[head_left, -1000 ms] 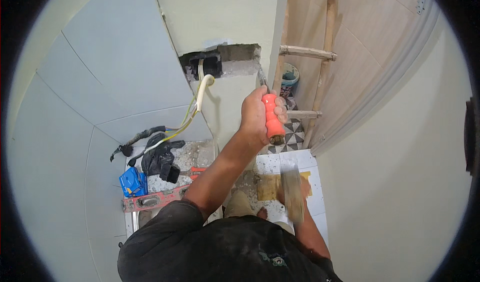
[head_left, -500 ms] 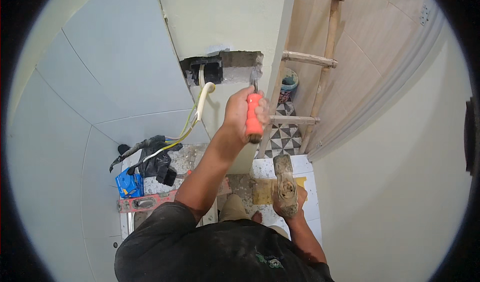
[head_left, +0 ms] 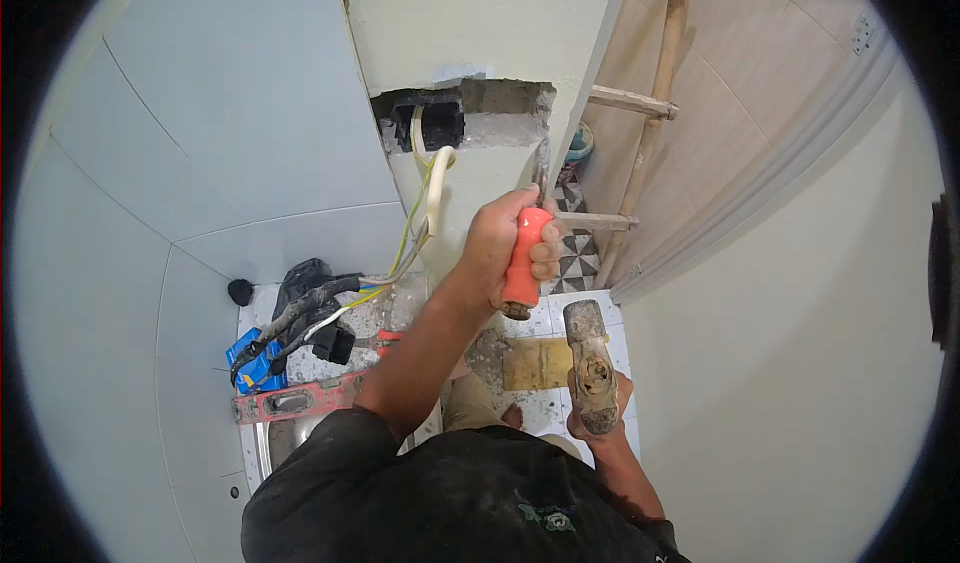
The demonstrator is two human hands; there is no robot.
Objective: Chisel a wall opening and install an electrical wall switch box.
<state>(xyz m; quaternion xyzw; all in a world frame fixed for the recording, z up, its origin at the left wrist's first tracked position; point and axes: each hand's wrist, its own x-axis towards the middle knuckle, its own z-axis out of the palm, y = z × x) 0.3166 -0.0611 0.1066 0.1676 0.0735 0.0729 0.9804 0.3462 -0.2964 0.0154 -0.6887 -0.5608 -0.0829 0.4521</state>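
Grip: we record the left hand closed firmly around the chisel, thumb at the top of the orange-red handle, fingertips wrapped over its right side. The dark butt end protrudes below the fist. We place the steel blade at the lower right corner of the wall recess; whether its tip bears on the masonry, we cannot tell. The right hand grasps the hammer, whose worn, crusted head faces us, apart from the chisel's butt, below and to its right.

Containers: a black box sits in the left part of the recess; a pale cable emerges from it, with coloured wires exposed lower down. A bucket stands beyond the ladder, partly cut off by the wall edge; we cannot make out its contents. A smaller black box lies beside a black plastic bag; what the bag holds, if anything, is unreadable.

Obscured: the hammer's shaft and most right-hand fingers are hidden beneath its head. Dark cable ends cross a blue pack. The red spirit level runs behind the left arm, its right end indistinct. A red-handled tool is partly covered; we cannot identify its kind.
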